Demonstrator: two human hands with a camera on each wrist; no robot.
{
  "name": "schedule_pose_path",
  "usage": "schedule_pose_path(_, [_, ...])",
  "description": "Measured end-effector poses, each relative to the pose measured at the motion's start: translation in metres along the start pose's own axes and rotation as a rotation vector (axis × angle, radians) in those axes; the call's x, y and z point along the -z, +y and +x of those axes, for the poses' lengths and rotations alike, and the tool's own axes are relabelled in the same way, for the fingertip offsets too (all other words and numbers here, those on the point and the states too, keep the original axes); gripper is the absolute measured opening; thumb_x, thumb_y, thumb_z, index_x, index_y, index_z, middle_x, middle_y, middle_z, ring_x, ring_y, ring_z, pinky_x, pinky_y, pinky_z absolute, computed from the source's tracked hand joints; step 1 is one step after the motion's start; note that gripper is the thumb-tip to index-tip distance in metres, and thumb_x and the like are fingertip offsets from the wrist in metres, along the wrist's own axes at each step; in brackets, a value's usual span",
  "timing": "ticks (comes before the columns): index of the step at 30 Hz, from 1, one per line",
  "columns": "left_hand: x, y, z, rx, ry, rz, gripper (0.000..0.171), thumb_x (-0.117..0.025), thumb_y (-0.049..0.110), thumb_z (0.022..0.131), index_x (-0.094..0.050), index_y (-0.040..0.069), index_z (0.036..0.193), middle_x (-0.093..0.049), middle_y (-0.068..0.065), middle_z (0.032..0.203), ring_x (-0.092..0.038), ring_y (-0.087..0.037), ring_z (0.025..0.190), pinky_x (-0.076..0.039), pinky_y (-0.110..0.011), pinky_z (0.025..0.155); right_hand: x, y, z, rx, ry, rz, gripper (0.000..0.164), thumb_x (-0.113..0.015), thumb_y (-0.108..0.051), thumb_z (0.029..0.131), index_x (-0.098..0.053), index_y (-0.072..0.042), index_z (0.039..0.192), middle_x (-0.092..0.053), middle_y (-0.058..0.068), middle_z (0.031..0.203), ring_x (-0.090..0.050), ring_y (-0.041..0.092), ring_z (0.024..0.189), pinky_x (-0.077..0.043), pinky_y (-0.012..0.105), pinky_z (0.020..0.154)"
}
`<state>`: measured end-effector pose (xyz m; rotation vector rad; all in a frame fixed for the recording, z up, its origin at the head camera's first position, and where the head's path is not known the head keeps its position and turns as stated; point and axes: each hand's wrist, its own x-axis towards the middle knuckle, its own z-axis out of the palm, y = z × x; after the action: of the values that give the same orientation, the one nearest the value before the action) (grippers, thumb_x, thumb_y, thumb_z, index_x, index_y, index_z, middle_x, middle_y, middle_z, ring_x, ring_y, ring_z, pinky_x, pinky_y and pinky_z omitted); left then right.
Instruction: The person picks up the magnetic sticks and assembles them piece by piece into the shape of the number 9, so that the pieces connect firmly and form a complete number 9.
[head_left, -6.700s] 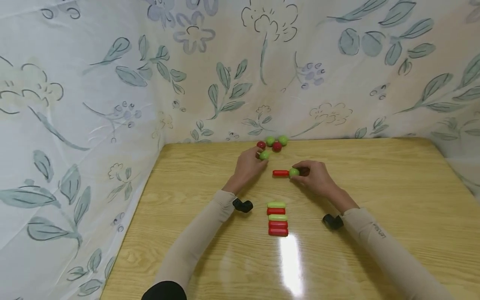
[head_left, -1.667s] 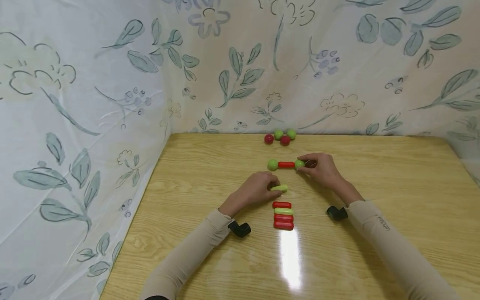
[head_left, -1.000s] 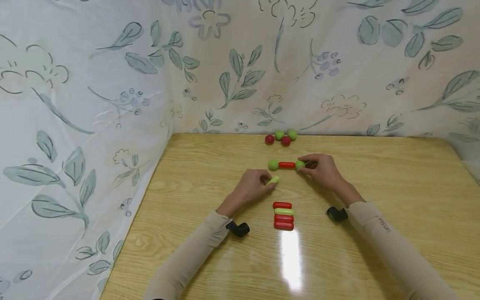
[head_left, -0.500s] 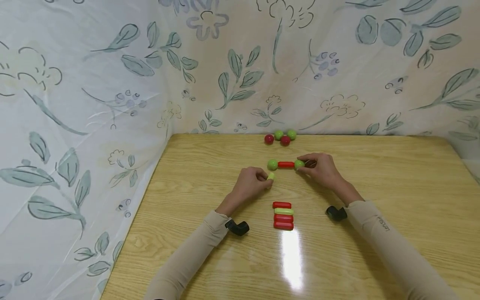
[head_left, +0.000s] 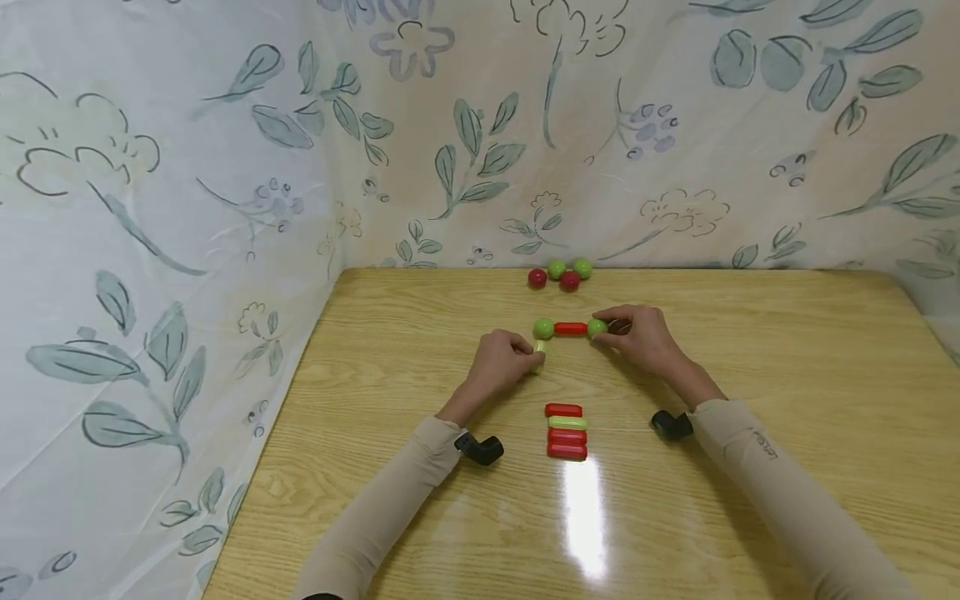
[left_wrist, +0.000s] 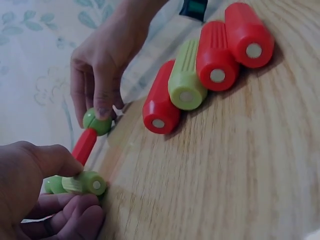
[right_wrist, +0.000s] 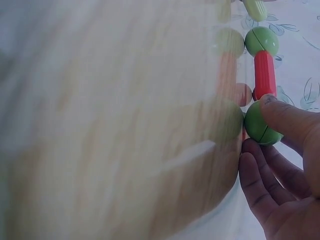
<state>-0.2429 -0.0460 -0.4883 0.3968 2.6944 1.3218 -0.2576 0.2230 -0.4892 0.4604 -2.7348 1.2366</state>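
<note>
My left hand pinches a yellow-green magnetic rod between thumb and fingers, just in front of the left green ball. In the left wrist view, the rod's near end shows a round metal disc, and its far end is at the ball; contact is hard to tell. A red magnetic rod lies sideways, joining that ball to the right green ball. My right hand grips the right ball, thumb on top in the right wrist view.
Nearer me on the wooden table lies a row of several rods, red and yellow-green. Red balls and green balls sit at the back edge, against a floral cloth.
A green ball went from my left hand onto the red rod's left end. That hand then took a yellow-green rod from the row, turned it lengthwise and brought it to the ball.
</note>
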Motion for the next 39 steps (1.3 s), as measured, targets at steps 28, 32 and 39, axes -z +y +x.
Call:
schedule_pose_path(28, [-0.004, 0.002, 0.017, 0.023, 0.004, -0.016, 0.018, -0.077, 0.025, 0.088, -0.076, 0.009, 0.078, -0.066, 0.005, 0.06, -0.063, -0.01, 0.052, -0.048, -0.024, 0.048, 0.004, 0.002, 0.008, -0.006, -0.003, 0.006, 0.031, -0.081, -0.005, 0.084, -0.073, 0.002, 0.114, -0.072, 0.02, 0.106, -0.07, 0.031, 0.087, -0.057, 0.044, 0.073])
schedule_pose_path(32, [-0.004, 0.001, 0.018, 0.024, -0.003, -0.023, 0.019, -0.076, 0.026, 0.088, -0.077, 0.01, 0.079, -0.067, 0.005, 0.061, -0.063, -0.01, 0.052, -0.049, -0.024, 0.048, 0.005, 0.003, 0.007, -0.01, 0.001, 0.002, 0.032, -0.081, -0.005, 0.084, -0.073, 0.002, 0.114, -0.072, 0.02, 0.106, -0.07, 0.031, 0.087, -0.057, 0.044, 0.073])
schedule_pose_path(39, [-0.005, 0.0, 0.016, 0.024, 0.0, -0.026, 0.019, -0.076, 0.027, 0.089, -0.077, 0.011, 0.08, -0.067, 0.006, 0.062, -0.063, -0.011, 0.053, -0.047, -0.024, 0.048, 0.003, 0.004, 0.007, 0.006, -0.009, 0.007, 0.033, -0.081, -0.007, 0.084, -0.073, 0.002, 0.115, -0.072, 0.02, 0.106, -0.071, 0.032, 0.086, -0.057, 0.045, 0.074])
